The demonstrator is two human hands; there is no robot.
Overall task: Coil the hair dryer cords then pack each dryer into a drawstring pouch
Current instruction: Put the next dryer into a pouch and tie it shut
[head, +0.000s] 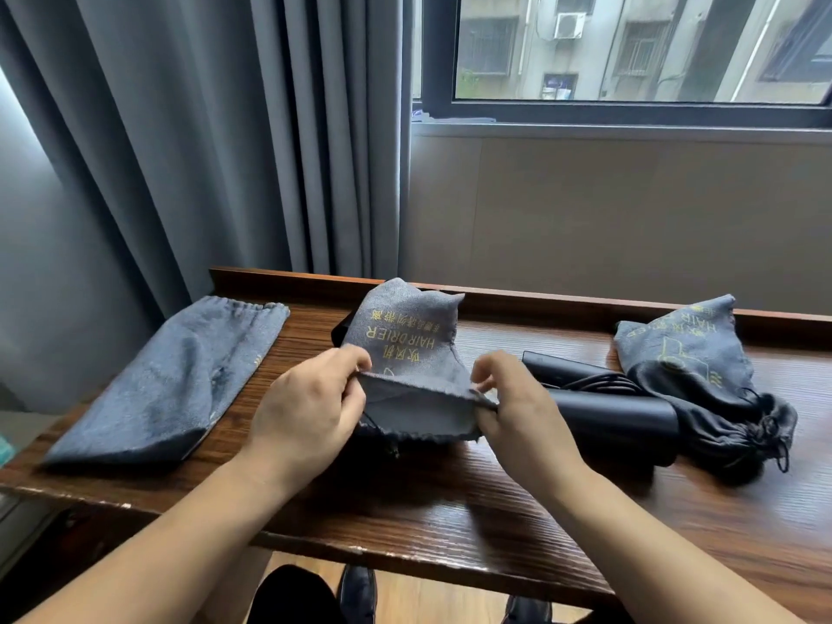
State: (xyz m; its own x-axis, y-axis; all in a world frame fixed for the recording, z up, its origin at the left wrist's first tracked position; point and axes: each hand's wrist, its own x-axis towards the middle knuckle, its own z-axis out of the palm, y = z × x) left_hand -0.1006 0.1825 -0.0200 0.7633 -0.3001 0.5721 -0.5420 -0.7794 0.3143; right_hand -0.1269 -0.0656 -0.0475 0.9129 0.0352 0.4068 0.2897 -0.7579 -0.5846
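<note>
**Both hands on middle pouch mouth**

I've got the left hand [310, 407] pinching the left edge of the middle pouch [405, 349] mouth, thumb and fingers curled onto the hem. Right hand [517, 403] pinches the right edge the same way. The opening is stretched between the two grips, facing me; the pouch body rises away toward the far side, gold "HAIR DRIER" print upside down. Something dark sits behind and under it; I can't tell what.

An unpacked black hair dryer [608, 407] lies just right of my right hand on the wooden table [450, 502], its cord [599, 382] bunched on top. Further right, a filled pouch [693, 367] with its drawstring end [770, 434] gathered, nearer edge. Far left, an empty flat pouch [171, 385] lies well apart. Grey curtain [180, 128] and window [630, 51] behind.
</note>
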